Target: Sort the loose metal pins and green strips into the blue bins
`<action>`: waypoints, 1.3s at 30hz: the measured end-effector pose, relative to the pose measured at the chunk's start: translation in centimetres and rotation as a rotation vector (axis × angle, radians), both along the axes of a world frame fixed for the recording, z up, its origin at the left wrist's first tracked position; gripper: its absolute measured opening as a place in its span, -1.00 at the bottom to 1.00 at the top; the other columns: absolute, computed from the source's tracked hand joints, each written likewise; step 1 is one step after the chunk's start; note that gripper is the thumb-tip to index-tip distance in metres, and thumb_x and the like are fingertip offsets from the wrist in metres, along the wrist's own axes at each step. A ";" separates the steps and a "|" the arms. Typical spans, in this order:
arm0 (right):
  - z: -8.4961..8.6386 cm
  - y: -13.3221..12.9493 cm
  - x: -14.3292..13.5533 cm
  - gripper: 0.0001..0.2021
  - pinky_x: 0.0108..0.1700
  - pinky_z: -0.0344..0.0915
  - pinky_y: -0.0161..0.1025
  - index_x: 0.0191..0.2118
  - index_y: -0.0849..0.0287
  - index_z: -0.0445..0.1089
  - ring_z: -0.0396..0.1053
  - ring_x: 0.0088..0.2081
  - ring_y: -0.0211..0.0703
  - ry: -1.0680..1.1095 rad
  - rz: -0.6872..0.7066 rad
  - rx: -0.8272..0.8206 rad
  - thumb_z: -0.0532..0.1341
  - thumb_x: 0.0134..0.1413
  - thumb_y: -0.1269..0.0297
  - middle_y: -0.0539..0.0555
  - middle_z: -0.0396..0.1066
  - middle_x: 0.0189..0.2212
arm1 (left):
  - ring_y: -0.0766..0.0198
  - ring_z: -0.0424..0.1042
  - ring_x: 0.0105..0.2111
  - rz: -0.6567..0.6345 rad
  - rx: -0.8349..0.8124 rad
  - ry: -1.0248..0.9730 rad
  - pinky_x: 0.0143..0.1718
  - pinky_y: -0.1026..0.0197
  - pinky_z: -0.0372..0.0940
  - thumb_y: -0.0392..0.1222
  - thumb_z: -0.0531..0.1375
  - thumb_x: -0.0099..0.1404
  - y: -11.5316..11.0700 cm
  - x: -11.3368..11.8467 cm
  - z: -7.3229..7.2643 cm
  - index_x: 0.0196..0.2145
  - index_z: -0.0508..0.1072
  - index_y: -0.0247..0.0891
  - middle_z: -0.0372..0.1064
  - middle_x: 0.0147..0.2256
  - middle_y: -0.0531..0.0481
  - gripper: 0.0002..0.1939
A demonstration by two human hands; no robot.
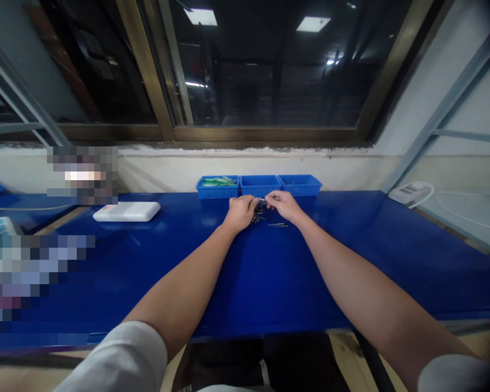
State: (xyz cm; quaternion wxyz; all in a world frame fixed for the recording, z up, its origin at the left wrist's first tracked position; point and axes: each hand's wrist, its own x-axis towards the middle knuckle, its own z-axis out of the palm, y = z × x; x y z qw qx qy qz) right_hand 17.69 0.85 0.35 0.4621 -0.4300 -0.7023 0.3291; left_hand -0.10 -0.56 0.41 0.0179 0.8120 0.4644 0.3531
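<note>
a workshop, by its long blue workbench (265,283), small plastic bins (260,185) and thin metal pins (278,224)

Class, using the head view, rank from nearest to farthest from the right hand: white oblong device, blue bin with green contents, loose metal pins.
1. Loose metal pins, on its near side.
2. Blue bin with green contents, beyond the left hand.
3. White oblong device, off to the left.

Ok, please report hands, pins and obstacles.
Left hand and right hand at metal pins. Loose pins on table. Blue boxes just beyond; no obstruction seen.
</note>
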 end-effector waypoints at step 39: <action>0.4 1.3 3.6 -0.41 -0.54 0.17 -0.29 0.02 0.10 0.21 0.31 -0.43 -0.23 0.611 -0.251 -0.227 -0.06 -0.01 -0.18 0.17 0.33 -0.09 | 0.15 0.36 -0.06 0.195 -0.089 -0.178 -0.01 0.04 0.23 -0.33 0.04 0.23 0.8 -0.5 -0.5 -0.14 0.37 -0.22 0.36 -0.09 -0.11 -0.76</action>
